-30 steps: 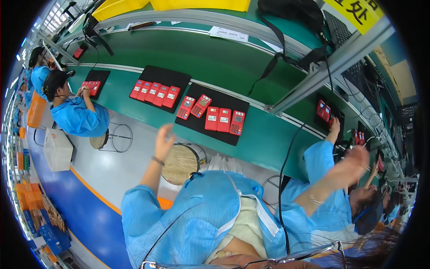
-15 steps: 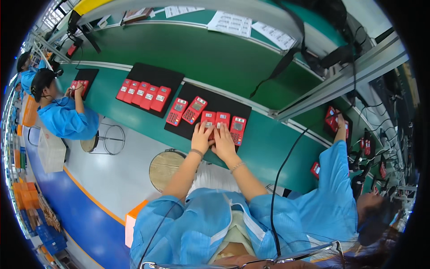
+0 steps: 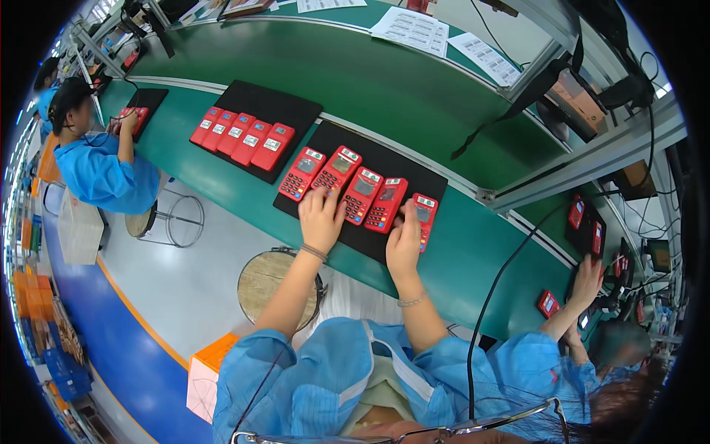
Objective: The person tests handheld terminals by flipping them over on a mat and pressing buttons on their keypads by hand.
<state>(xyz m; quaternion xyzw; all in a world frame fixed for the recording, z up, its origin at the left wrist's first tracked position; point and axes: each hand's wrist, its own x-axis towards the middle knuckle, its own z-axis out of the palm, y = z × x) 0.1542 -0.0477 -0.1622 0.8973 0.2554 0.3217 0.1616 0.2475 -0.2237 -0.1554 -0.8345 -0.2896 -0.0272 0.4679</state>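
Red handheld keypad terminals, row of five, laid on a black rectangular mat on the green tabletop.

Left hand, fingers spread, is rested on the mat's near edge below the second terminal. Right hand, fingers loosely curled, is touching the fifth terminal at the mat's right end. Light, square presses are advised so the row is kept aligned.
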